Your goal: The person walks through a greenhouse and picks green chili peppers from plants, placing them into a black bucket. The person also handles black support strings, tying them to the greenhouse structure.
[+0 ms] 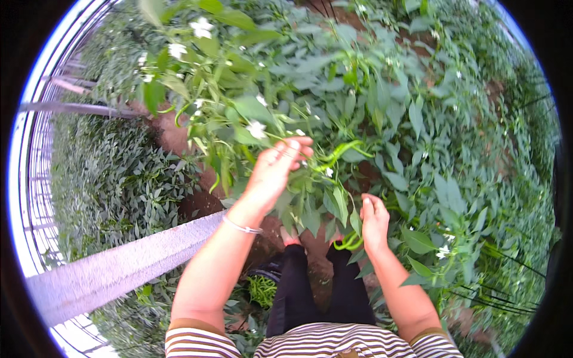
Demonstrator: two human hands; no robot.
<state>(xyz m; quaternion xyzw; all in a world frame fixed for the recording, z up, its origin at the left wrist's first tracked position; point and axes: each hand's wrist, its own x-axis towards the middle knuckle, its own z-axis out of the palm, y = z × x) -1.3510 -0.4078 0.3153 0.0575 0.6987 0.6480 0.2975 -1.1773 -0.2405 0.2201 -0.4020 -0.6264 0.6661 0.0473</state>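
Observation:
My left hand [283, 159] is raised among the upper stems of a flowering pepper plant, its fingers closed on a thin green stem. White blossoms [256, 129] and leaves surround it. Just right of those fingers hang slender green chili peppers [335, 154]. My right hand [375, 219] is lower and to the right, beside a drooping leafy branch; its fingers are curled, and whether they hold anything is unclear. A small bunch of curved green peppers [350, 242] shows just left of and below that hand.
A pale, thick post [130, 264] slants in from the lower left, under my left forearm. By my legs stands a dark container of picked green peppers [262, 291]. Dense pepper plants line both sides of bare brown soil [206, 201]. Thin dark lines [497, 297] run at the lower right.

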